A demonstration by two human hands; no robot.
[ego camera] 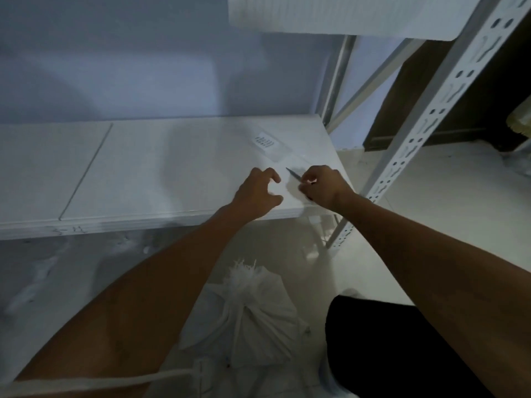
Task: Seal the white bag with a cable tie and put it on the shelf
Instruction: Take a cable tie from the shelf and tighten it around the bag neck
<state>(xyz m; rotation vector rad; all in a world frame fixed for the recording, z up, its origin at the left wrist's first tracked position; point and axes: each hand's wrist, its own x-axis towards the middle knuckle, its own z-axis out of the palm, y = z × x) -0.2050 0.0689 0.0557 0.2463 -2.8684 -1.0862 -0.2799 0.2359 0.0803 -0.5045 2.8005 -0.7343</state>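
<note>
A white woven bag (253, 317) stands on the floor below me, its frayed mouth gathered at the top. Both my hands reach over the right end of the white shelf board (143, 173). My right hand (321, 186) pinches a thin dark cable tie (293, 173) whose tip points up and left. My left hand (258, 193) hovers just left of it with fingers loosely spread, holding nothing. A clear plastic packet (273, 145) with a printed label lies on the shelf just beyond the hands.
A slotted white metal upright (425, 124) rises at the right of the shelf. An upper shelf board (344, 15) hangs overhead. A dark wooden panel (459, 90) stands behind the rack. My dark-clad knee (388, 346) is beside the bag.
</note>
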